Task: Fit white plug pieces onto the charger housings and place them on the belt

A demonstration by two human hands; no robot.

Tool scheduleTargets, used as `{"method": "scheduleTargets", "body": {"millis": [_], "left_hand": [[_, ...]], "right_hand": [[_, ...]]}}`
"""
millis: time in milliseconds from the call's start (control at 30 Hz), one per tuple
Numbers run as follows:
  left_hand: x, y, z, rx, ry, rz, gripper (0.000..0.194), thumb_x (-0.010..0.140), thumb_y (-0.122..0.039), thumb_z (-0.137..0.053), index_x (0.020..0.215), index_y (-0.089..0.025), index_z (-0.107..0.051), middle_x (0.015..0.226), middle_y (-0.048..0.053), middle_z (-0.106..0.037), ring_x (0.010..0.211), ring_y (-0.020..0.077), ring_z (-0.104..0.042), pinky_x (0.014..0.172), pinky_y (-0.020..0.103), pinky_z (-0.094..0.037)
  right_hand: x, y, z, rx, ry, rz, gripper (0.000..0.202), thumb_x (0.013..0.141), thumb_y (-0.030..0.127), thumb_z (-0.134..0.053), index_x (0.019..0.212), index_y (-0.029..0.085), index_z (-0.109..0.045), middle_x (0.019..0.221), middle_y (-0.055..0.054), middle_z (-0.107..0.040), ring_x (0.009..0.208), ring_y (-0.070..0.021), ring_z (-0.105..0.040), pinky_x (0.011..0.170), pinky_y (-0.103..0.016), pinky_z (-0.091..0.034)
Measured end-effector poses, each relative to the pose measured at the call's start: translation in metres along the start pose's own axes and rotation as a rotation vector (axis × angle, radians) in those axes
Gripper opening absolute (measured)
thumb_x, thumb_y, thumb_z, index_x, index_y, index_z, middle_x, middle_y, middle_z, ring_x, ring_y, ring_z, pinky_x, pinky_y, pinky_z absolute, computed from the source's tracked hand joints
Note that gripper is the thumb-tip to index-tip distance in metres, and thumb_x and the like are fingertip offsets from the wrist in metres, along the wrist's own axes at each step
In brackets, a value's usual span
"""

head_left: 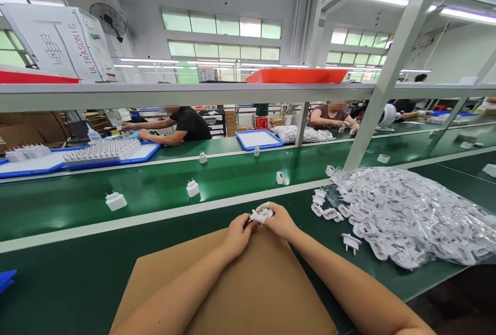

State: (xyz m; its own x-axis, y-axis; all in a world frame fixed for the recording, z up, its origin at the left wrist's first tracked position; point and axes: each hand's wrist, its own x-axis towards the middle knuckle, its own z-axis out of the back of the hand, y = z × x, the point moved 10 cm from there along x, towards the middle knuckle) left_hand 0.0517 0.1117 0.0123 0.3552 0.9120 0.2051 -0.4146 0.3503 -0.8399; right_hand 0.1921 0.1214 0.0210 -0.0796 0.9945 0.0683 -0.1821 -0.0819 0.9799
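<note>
Both my hands meet over the far edge of a brown cardboard sheet [232,288]. Between them is a small white plastic part [261,214]. My left hand [237,234] pinches its left side, fingers closed. Around its right side are the closed fingers of my right hand [282,221]. The part's finer details are hidden by my fingers. To the right, loose white plug parts [351,242] lie on the green surface beside a clear bag of many similar parts [411,211].
Beyond my hands a green conveyor belt [155,193] carries spaced white adapters [192,188]. A slanted metal post [391,71] rises at the right. Across the belt, two people work near blue-rimmed trays [260,139]. A blue item [5,279] lies at the left edge.
</note>
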Motion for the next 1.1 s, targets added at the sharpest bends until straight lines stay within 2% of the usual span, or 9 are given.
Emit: {"method": "scheduleTargets", "body": {"millis": [167, 300, 433, 567, 633, 700, 800, 900, 1100], "left_hand": [[0.002, 0.004, 0.002, -0.06, -0.044, 0.039, 0.036, 0.096, -0.053, -0.045, 0.093, -0.021, -0.063, 0.092, 0.007, -0.074, 0.092, 0.026, -0.069, 0.088, 0.039, -0.053], [0.0, 0.001, 0.002, -0.065, -0.037, 0.036, 0.041, 0.093, -0.056, -0.05, 0.094, -0.019, -0.067, 0.089, 0.006, -0.073, 0.087, 0.0247, -0.068, 0.082, 0.035, -0.051], [-0.004, -0.007, 0.003, 0.08, -0.062, -0.011, 0.041, 0.093, -0.055, -0.053, 0.096, -0.019, -0.071, 0.089, 0.007, -0.071, 0.08, 0.0234, -0.064, 0.072, 0.034, -0.048], [-0.009, -0.025, 0.001, 0.259, -0.063, -0.165, 0.035, 0.097, -0.047, -0.052, 0.095, -0.019, -0.073, 0.083, 0.006, -0.068, 0.078, 0.0226, -0.061, 0.071, 0.034, -0.046], [-0.012, -0.033, -0.003, 0.299, -0.039, -0.242, 0.029, 0.098, -0.039, -0.052, 0.098, -0.02, -0.073, 0.083, 0.006, -0.068, 0.08, 0.0223, -0.061, 0.072, 0.034, -0.046], [-0.013, -0.037, -0.006, 0.313, -0.021, -0.283, 0.024, 0.098, -0.035, -0.053, 0.1, -0.02, -0.072, 0.083, 0.006, -0.068, 0.079, 0.0218, -0.06, 0.071, 0.034, -0.046], [-0.013, -0.039, -0.008, 0.338, -0.009, -0.322, 0.024, 0.1, -0.034, -0.053, 0.103, -0.02, -0.072, 0.083, 0.006, -0.069, 0.079, 0.0221, -0.061, 0.071, 0.034, -0.046], [-0.015, -0.041, -0.008, 0.368, -0.027, -0.374, 0.026, 0.104, -0.033, -0.05, 0.11, -0.02, -0.072, 0.088, 0.006, -0.071, 0.082, 0.0229, -0.062, 0.073, 0.035, -0.048], [-0.019, -0.045, 0.004, 0.343, -0.129, -0.442, 0.021, 0.105, -0.027, -0.051, 0.107, -0.019, -0.07, 0.094, 0.006, -0.073, 0.086, 0.0211, -0.066, 0.076, 0.034, -0.053]], "right_hand": [[0.0, -0.001, 0.034, 0.011, -0.121, 0.023, 0.05, 0.057, 0.054, -0.083, 0.09, 0.019, -0.068, 0.079, -0.001, -0.068, 0.067, -0.0154, -0.057, 0.068, -0.03, -0.046], [-0.007, 0.019, 0.047, -0.158, -0.191, 0.162, 0.039, 0.071, 0.049, -0.074, 0.096, 0.021, -0.063, 0.09, -0.003, -0.071, 0.077, -0.0188, -0.063, 0.077, -0.033, -0.049], [-0.026, 0.048, 0.038, -0.461, -0.163, 0.266, 0.02, 0.082, 0.03, -0.064, 0.1, 0.024, -0.06, 0.1, -0.003, -0.073, 0.086, -0.0203, -0.067, 0.08, -0.032, -0.048], [-0.04, 0.064, 0.023, -0.68, -0.029, 0.288, 0.038, 0.082, 0.016, -0.063, 0.118, 0.025, -0.065, 0.109, -0.003, -0.074, 0.096, -0.0208, -0.067, 0.082, -0.03, -0.047], [-0.042, 0.064, 0.01, -0.796, 0.104, 0.314, 0.044, 0.081, 0.013, -0.064, 0.123, 0.027, -0.067, 0.112, -0.003, -0.072, 0.102, -0.0209, -0.066, 0.081, -0.028, -0.046], [-0.043, 0.058, 0.0, -0.949, 0.209, 0.32, 0.037, 0.082, 0.013, -0.067, 0.116, 0.026, -0.071, 0.111, -0.004, -0.071, 0.104, -0.0221, -0.065, 0.075, -0.028, -0.045], [-0.042, 0.052, -0.005, -1.123, 0.241, 0.323, 0.022, 0.085, 0.014, -0.066, 0.104, 0.023, -0.072, 0.11, -0.006, -0.068, 0.103, -0.0232, -0.063, 0.068, -0.028, -0.04], [-0.041, 0.053, -0.002, -1.142, 0.193, 0.325, 0.02, 0.086, 0.014, -0.065, 0.103, 0.023, -0.071, 0.11, -0.005, -0.067, 0.103, -0.0222, -0.061, 0.065, -0.028, -0.036], [-0.034, 0.048, 0.006, -0.95, 0.156, 0.244, 0.027, 0.084, 0.015, -0.067, 0.11, 0.023, -0.07, 0.106, -0.002, -0.065, 0.092, -0.017, -0.061, 0.066, -0.026, -0.033]]}}
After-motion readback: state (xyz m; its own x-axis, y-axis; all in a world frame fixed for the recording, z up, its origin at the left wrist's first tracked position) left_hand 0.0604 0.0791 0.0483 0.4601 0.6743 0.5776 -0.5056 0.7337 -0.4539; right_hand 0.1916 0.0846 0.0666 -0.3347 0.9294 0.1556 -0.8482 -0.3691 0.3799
